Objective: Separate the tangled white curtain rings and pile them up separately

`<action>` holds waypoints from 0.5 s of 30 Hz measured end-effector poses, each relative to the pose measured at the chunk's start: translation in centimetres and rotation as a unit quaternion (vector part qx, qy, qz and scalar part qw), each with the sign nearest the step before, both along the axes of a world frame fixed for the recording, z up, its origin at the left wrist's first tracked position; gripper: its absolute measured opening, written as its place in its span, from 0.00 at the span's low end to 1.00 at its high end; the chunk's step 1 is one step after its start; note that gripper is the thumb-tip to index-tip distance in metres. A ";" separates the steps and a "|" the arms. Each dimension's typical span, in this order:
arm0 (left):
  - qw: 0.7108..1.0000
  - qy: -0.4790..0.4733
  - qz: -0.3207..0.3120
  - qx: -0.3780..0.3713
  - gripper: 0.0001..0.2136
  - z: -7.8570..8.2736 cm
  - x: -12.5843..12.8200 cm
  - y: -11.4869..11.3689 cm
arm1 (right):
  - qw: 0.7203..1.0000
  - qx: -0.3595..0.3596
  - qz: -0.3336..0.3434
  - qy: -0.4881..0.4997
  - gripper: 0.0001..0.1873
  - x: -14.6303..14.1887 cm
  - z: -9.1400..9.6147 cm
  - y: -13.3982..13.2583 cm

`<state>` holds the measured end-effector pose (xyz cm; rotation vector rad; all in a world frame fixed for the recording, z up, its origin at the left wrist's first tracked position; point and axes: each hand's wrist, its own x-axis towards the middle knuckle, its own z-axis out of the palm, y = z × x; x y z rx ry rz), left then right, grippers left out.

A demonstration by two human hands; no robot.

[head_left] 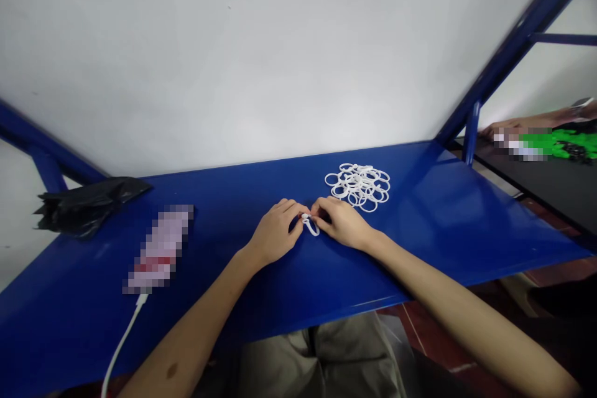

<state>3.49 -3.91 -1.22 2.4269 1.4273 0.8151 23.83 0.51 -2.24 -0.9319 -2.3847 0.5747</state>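
Note:
Both my hands rest on the blue table near its middle, fingertips meeting. My left hand and my right hand pinch a small white plastic ring piece between them; both hands are closed on it. Just beyond my right hand lies a pile of several white plastic rings, apart from my fingers.
A blurred flat device with a white cable lies at the left. A crumpled black plastic bag sits at the far left. Another person's arm and green pieces are on a black table at the right. A blue frame post stands there.

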 end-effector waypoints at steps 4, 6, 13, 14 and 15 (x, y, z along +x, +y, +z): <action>1.000 0.008 -0.020 0.008 0.13 0.3 -0.1 -0.3 | 1.000 0.010 -0.007 -0.004 0.04 0.1 0.0 0.1; 1.000 0.002 -0.024 0.011 0.12 0.3 -0.1 -0.3 | 1.000 0.012 -0.011 -0.005 0.05 0.2 0.0 0.1; 1.000 -0.001 -0.009 0.026 0.08 -0.5 -0.2 0.1 | 0.999 0.029 -0.016 0.005 0.06 0.2 0.3 0.1; 1.000 0.003 0.000 0.028 0.08 -0.5 -0.2 0.1 | 0.999 0.030 -0.020 0.012 0.06 0.2 0.5 -0.1; 0.999 0.005 0.013 0.030 0.08 -0.4 -0.1 0.1 | 0.999 0.030 -0.021 0.021 0.08 0.2 0.7 -0.2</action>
